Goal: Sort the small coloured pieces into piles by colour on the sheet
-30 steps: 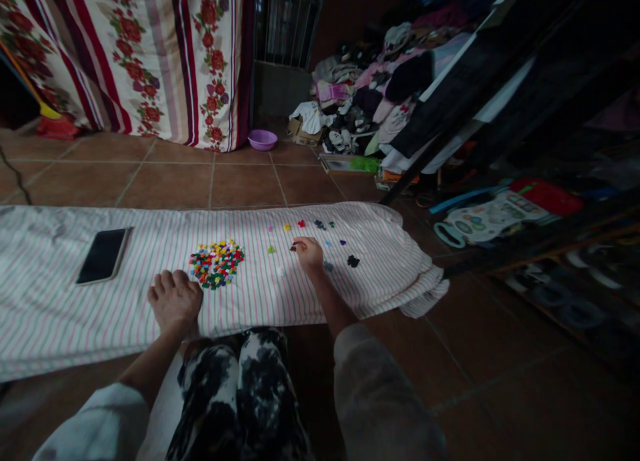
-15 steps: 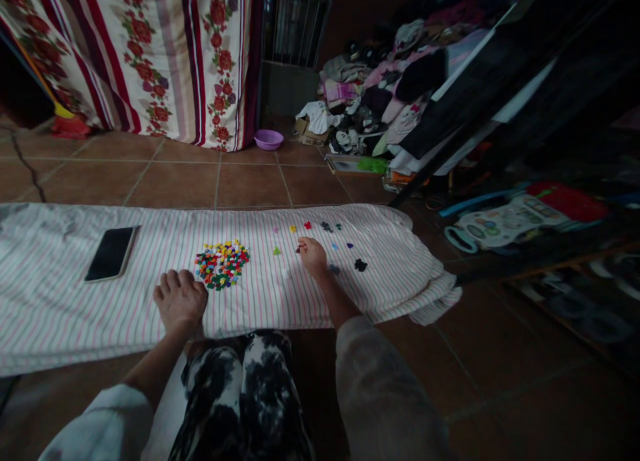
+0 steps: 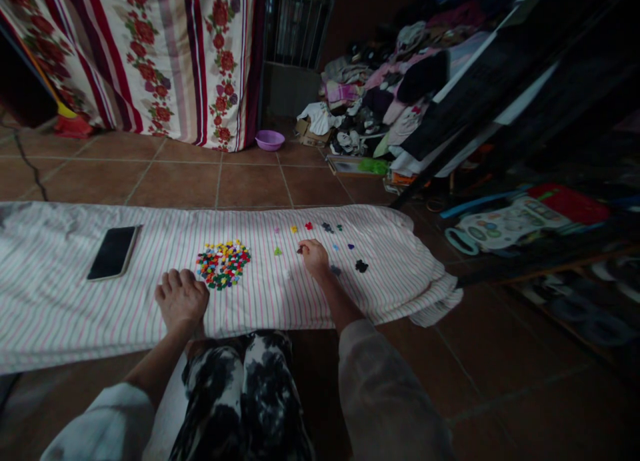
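Observation:
My left hand (image 3: 181,297) lies palm down on the striped cloth (image 3: 260,307), its fingers resting open and slightly bent. Just right of it sits a mixed pile of small colourful pieces (image 3: 223,264), too small to name more exactly. My right hand (image 3: 315,257) is closed in a pinch over the cloth, with a small dark brown piece (image 3: 301,250) at its fingertips. Around this hand lie little groups sorted by colour: light green pieces (image 3: 277,251), yellow pieces (image 3: 294,229), red pieces (image 3: 309,226), dark grey pieces (image 3: 327,227) and black pieces (image 3: 361,266). Grey pieces (image 3: 335,270) show beside my wrist.
A phone (image 3: 114,253) with a dark screen lies on the cloth at the left. Beyond, a purple basin (image 3: 270,140) stands on the tiled floor before a floral curtain (image 3: 175,61). Heaped clothes (image 3: 370,101) fill the back right, with a toy panel (image 3: 510,217) nearer.
The whole view has shifted very slightly. My right hand stays at the same spot with its fingers pinched at the brown piece; my left hand has not moved on the cloth.

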`<action>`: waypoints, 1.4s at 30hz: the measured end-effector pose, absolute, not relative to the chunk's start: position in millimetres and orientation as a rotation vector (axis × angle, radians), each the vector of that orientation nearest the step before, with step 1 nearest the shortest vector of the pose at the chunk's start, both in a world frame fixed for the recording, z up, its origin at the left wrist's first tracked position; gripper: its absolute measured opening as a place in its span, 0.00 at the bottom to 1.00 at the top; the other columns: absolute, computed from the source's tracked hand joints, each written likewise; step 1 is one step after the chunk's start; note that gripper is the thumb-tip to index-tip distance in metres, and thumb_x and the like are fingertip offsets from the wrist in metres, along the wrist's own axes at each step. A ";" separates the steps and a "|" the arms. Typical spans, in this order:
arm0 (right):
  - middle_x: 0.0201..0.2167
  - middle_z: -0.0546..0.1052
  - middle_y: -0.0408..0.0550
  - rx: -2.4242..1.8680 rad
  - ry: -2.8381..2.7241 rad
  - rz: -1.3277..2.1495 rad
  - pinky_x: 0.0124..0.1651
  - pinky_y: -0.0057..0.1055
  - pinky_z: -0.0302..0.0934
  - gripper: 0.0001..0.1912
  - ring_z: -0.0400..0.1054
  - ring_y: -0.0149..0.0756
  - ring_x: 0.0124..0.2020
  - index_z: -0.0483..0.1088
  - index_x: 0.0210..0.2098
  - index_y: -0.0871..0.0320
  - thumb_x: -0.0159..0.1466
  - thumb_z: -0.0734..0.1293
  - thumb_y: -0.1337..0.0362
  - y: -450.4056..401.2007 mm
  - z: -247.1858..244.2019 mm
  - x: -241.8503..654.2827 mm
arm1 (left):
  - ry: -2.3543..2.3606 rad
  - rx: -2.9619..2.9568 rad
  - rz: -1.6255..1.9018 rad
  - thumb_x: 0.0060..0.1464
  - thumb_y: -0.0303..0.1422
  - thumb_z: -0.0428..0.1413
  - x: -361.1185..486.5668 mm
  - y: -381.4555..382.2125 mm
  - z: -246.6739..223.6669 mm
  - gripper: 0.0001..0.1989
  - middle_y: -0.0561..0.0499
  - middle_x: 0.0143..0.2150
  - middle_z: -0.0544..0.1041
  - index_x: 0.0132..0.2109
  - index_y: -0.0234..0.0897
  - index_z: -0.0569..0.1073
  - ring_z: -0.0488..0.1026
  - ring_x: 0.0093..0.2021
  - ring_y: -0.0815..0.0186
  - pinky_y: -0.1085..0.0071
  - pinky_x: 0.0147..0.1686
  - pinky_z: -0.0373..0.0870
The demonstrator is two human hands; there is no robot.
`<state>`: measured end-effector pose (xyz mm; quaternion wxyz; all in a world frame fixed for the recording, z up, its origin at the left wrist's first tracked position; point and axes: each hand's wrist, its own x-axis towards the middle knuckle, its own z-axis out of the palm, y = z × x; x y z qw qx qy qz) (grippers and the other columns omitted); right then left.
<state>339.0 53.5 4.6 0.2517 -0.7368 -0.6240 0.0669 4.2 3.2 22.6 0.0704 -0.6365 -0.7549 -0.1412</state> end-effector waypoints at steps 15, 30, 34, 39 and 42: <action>0.38 0.77 0.52 -1.664 -1.640 0.058 0.50 0.34 0.63 0.17 0.70 0.38 0.42 0.75 0.41 0.59 0.60 0.56 0.71 45.6 4.2 317.4 | -2.266 -1.891 -0.410 0.55 0.34 0.42 0.8 7.7 13.1 0.17 0.36 0.53 0.69 0.46 0.31 0.69 0.59 0.60 0.50 0.54 0.56 0.55; 0.42 0.74 0.46 -1.453 -2.053 0.502 0.48 0.26 0.62 0.14 0.68 0.32 0.45 0.74 0.46 0.51 0.66 0.59 0.66 -8.2 7.5 174.7 | -2.262 -1.862 -0.433 0.55 0.34 0.43 -0.6 9.9 8.2 0.18 0.36 0.56 0.68 0.48 0.32 0.69 0.59 0.61 0.51 0.52 0.59 0.53; 0.42 0.73 0.46 -1.468 -2.172 0.518 0.49 0.26 0.61 0.14 0.67 0.32 0.46 0.73 0.47 0.50 0.68 0.58 0.64 -7.4 4.2 156.0 | -2.258 -1.862 -0.442 0.55 0.34 0.43 0.2 9.6 9.3 0.18 0.35 0.56 0.69 0.48 0.32 0.69 0.59 0.61 0.50 0.52 0.59 0.54; 0.43 0.73 0.47 -1.572 -2.192 0.485 0.49 0.26 0.61 0.16 0.66 0.33 0.47 0.73 0.49 0.50 0.68 0.58 0.65 4.4 3.4 149.6 | -2.252 -1.855 -0.447 0.55 0.33 0.42 1.2 9.2 11.3 0.18 0.35 0.55 0.69 0.47 0.31 0.69 0.59 0.61 0.51 0.53 0.59 0.54; 0.44 0.72 0.47 -1.624 -2.170 0.482 0.49 0.26 0.61 0.16 0.66 0.34 0.47 0.72 0.50 0.50 0.67 0.58 0.65 13.3 4.2 149.7 | -2.255 -1.856 -0.443 0.55 0.33 0.43 1.3 9.3 12.1 0.18 0.35 0.56 0.68 0.47 0.31 0.69 0.59 0.61 0.50 0.52 0.59 0.54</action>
